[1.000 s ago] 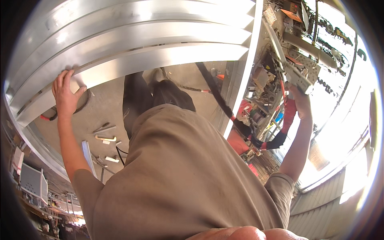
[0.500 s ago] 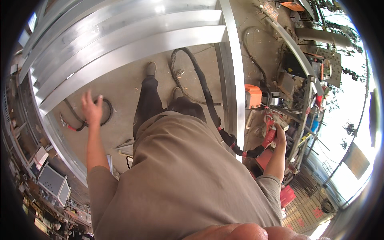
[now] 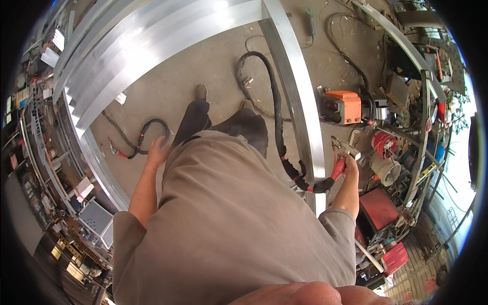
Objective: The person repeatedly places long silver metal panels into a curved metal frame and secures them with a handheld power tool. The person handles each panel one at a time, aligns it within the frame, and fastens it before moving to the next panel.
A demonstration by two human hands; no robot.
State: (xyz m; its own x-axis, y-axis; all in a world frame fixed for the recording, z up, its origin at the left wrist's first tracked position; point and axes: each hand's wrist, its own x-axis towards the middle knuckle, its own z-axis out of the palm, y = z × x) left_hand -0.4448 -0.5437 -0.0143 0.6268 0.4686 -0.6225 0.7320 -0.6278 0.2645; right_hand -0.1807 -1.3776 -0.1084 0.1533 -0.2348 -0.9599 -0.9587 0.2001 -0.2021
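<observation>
My right hand (image 3: 348, 165) is closed around the red handle of a welding torch (image 3: 337, 170), out to the right of the metal frame. From the handle a thick black-wrapped cable (image 3: 277, 107) with red bands runs across the frame's side beam and loops over the floor. My left hand (image 3: 159, 154) hangs beside my left hip, slightly blurred, its fingers loosely apart and nothing in them. Just beyond it on the floor lies a second dark cable (image 3: 144, 133) with a red-handled end (image 3: 121, 155). The shiny metal frame (image 3: 297, 84) surrounds my legs at the front and both sides.
An orange machine (image 3: 348, 104) sits on the floor right of the frame. Nearer on that side are a red bucket (image 3: 382, 144), a red box (image 3: 378, 208) and a cluttered rack (image 3: 424, 132). Parts and metal stock crowd the left; a green-handled tool (image 3: 310, 23) lies ahead.
My left hand has come down and inward from its raised position to beside my hip. The view has swung slightly rightward. My right hand keeps hold of the welding torch.
</observation>
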